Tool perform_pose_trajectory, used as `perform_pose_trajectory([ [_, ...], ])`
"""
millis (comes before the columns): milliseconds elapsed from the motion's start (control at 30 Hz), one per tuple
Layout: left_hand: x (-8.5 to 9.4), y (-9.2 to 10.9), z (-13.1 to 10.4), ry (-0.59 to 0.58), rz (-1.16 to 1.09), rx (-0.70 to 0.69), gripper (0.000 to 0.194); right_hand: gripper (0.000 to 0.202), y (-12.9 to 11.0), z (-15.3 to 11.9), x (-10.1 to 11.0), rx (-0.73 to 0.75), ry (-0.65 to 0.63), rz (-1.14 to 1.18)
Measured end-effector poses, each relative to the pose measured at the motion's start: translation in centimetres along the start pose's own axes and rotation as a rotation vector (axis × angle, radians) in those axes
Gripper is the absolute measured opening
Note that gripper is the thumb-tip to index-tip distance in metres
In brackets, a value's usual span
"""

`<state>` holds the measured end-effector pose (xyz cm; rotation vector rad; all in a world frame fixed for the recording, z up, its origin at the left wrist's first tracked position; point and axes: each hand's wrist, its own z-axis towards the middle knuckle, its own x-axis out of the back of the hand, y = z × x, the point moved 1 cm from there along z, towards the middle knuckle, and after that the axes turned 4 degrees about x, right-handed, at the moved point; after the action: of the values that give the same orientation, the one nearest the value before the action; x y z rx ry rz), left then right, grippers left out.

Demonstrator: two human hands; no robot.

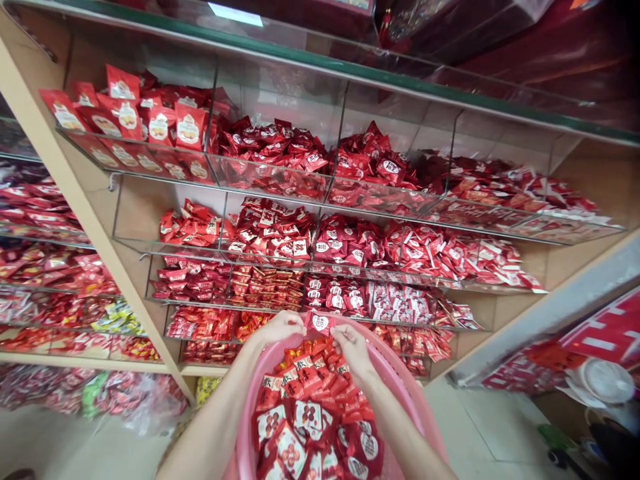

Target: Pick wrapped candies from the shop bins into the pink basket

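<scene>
Between my two hands a small dark red candy packet (320, 323) with a white oval label is stretched out flat. My left hand (283, 327) pinches its left end, and my right hand (351, 343) pinches its right end. Right below them stands a pink plastic basket (407, 387), with the packet held over its far rim. Inside the basket lie many red packets: orange-red ones (307, 375) toward the far side, white-and-red ones (291, 450) nearer me, and dark red ones (361, 448) at the near right.
A wooden shelf unit with clear-fronted compartments of red packets (273, 230) rises ahead. Another shelf (55, 267) stands to the left, with bagged packets (113, 393) on the floor below. At right are a pale wall and a white round object (605, 381).
</scene>
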<state>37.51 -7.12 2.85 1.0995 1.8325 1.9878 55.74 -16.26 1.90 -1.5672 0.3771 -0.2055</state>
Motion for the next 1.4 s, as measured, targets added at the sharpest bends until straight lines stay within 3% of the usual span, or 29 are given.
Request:
perform_pose_trajectory([
  [133,0.1,0.4,-0.2,-0.019,0.009,0.012,0.018,0.032,-0.1,-0.1,0.1,-0.009,-0.030,-0.021],
  [400,0.8,0.1,-0.7,-0.020,-0.013,0.073,0.031,0.036,-1.1,0.1,-0.1,0.130,-0.125,-0.112],
  [700,0.6,-0.6,-0.2,0.003,-0.019,-0.010,0.036,0.032,-0.2,-0.3,-0.3,0.165,-0.186,-0.129],
  [933,0.6,-0.2,-0.2,-0.010,0.000,-0.044,0.039,0.035,-0.7,-0.5,-0.6,0.051,-0.184,-0.119],
  [1033,0.6,0.1,-0.2,-0.019,0.030,-0.078,0.040,0.032,-1.2,-0.5,-0.9,0.095,-0.207,-0.172],
  [1133,0.5,0.1,-0.3,-0.014,0.015,-0.086,0.040,0.027,-1.7,-0.1,-1.2,0.179,-0.253,-0.226],
  [1400,0.1,0.2,-0.6,-0.030,-0.038,-0.063,0.038,0.025,-1.5,2.9,-1.9,0.230,-0.450,-0.410],
])
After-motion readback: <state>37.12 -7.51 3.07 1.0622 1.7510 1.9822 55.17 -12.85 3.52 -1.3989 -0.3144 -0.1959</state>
